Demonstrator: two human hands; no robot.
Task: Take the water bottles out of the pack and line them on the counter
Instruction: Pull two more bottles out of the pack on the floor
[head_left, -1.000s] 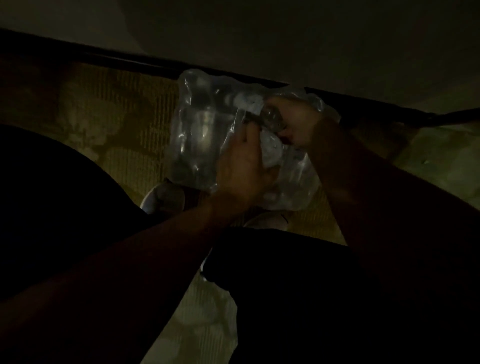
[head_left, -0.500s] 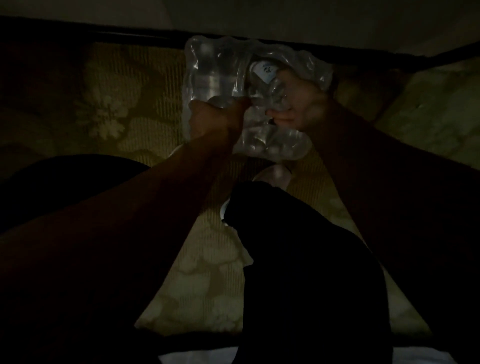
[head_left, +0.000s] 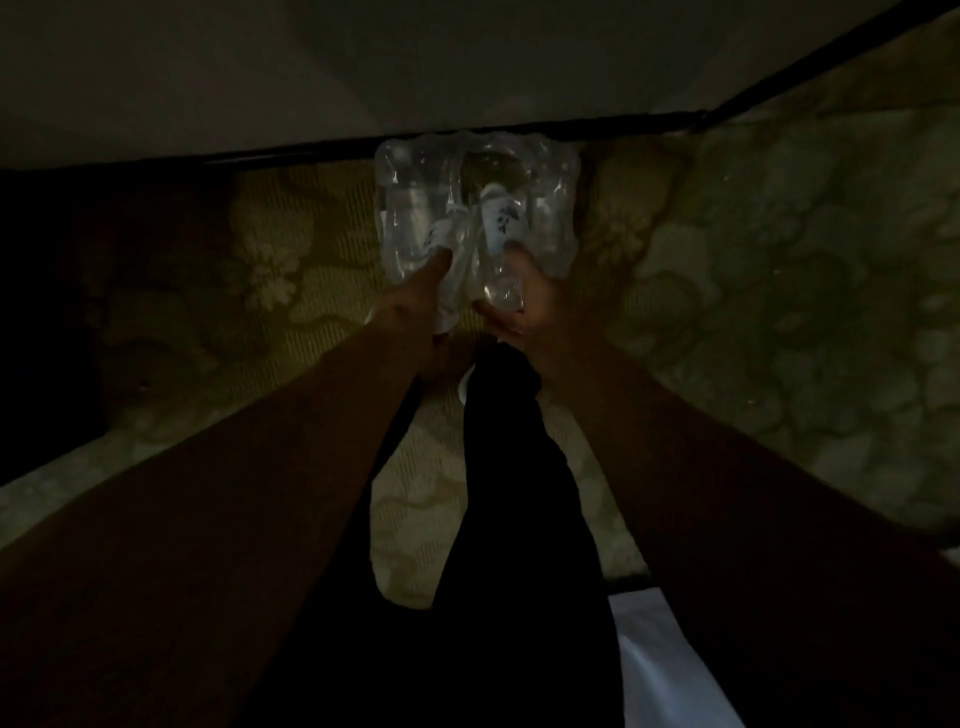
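- Both hands have dropped to the near edge of the pack since half a second ago, when they were clutching higher up on its wrap; the view has also swung so the pack now sits squarely against the dark skirting at the wall.
- Left hand (head_left: 410, 299) reaches into the plastic at the pack's near left side; its fingertips vanish into the wrap, so I cannot tell whether it grips film or a bottle.
- Right hand (head_left: 535, 301) is curled round the lower end of a bottle (head_left: 496, 228) with a dark-printed label, apparently through or under the loosened film.
- Pack (head_left: 475, 208) of clear bottles rests on the patterned carpet (head_left: 779, 260), up against the skirting, just beyond a dark trouser leg (head_left: 509, 519).
- My judgement: the step is freeing the first bottle. It would go best if the left hand held the film back and steadied the pack while the right drew the bottle out along its own length, so the wrap does not drag the neighbours over.
- Dim light hides much: how many bottles are left, how far the wrap is torn and where the fingers lie all stay unclear.
- No desk shows anywhere in view.
- A pale patch (head_left: 660, 660) lies at the bottom edge, cut off and unidentifiable.
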